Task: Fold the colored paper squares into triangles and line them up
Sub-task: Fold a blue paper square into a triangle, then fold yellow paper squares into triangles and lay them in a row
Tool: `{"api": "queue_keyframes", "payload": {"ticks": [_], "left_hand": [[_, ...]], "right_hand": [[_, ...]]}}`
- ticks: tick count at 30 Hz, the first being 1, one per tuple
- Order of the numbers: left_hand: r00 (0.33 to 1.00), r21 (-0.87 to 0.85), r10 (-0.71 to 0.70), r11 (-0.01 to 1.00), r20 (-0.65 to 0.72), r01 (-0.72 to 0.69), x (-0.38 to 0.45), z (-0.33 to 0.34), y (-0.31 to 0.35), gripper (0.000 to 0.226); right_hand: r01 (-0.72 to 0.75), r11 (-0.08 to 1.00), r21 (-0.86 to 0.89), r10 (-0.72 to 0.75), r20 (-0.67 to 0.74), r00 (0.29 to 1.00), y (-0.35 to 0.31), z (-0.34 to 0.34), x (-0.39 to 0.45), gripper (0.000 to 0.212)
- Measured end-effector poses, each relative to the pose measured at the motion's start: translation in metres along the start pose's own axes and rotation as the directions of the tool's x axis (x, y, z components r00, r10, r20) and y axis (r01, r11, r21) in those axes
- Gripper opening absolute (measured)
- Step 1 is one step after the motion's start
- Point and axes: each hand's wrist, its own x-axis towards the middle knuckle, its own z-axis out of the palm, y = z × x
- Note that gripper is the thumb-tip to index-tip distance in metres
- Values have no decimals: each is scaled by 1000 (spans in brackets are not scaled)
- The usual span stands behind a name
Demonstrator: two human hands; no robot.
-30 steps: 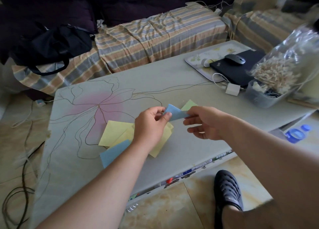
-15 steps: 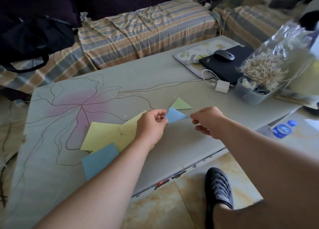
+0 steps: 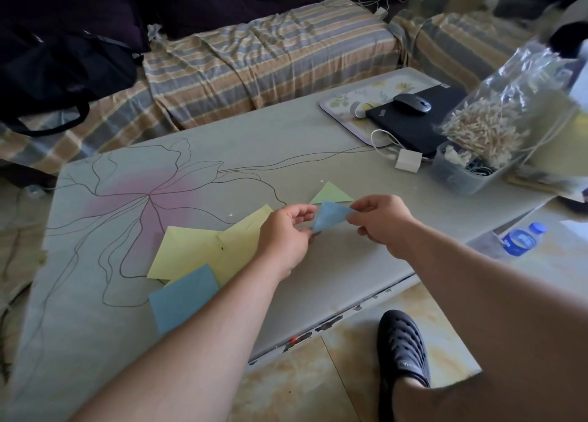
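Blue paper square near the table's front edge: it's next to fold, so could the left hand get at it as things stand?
Probably not at once: the left hand pinches the blue folded triangle with the right hand. Once free, the blue paper square lies uncovered beside that forearm.

Blue triangle [image 3: 331, 216], green triangle [image 3: 331, 193], yellow squares [image 3: 191, 251], blue square [image 3: 181, 297]. Grey table [image 3: 286, 141] bears a pink, dark-lined flower. Sofa cover [image 3: 270, 59] striped tan and grey. Black shoe [image 3: 402, 348].
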Motion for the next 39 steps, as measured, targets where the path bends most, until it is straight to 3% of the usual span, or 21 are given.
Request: {"api": "queue_keyframes", "payload": {"ticks": [6, 11, 15, 18, 22, 24, 31, 35, 39], "left_hand": [[999, 45, 18, 999, -47, -16, -1, -12, 1, 53], [994, 218, 92, 973, -51, -78, -6, -32, 1, 44], [985, 467, 166, 875, -40, -128, -12, -52, 6, 33], [990, 632, 141, 768, -6, -105, -11, -66, 6, 29], [997, 759, 74, 651, -19, -34, -7, -81, -5, 23], [999, 781, 31, 624, -37, 10, -7, -86, -8, 31], [996, 836, -74, 543, -50, 82, -14, -98, -4, 78], [993, 874, -120, 480, -23, 78, -19, -98, -4, 103], [987, 824, -159, 559, -3, 93, -20, -98, -5, 115]], "right_hand": [[-52, 998, 25, 55, -146, 988, 8, -16, 20, 12], [-15, 1000, -4, 14, -242, 970, 8, -24, 38, 12], [-41, 999, -24, 31, -312, 949, 15, -30, 42, 23], [-1, 977, -213, -73, -339, 938, 16, -32, 35, 35], [185, 788, -587, -314, -126, 941, 19, -24, 25, 31], [224, 717, -661, -327, -36, 944, 19, -17, 21, 34], [223, 633, -741, -285, 45, 958, 11, -4, 13, 44], [275, 663, -697, -325, 63, 943, -1, 17, 2, 40], [387, 660, -644, -290, 257, 922, -11, 53, -15, 38]]}}
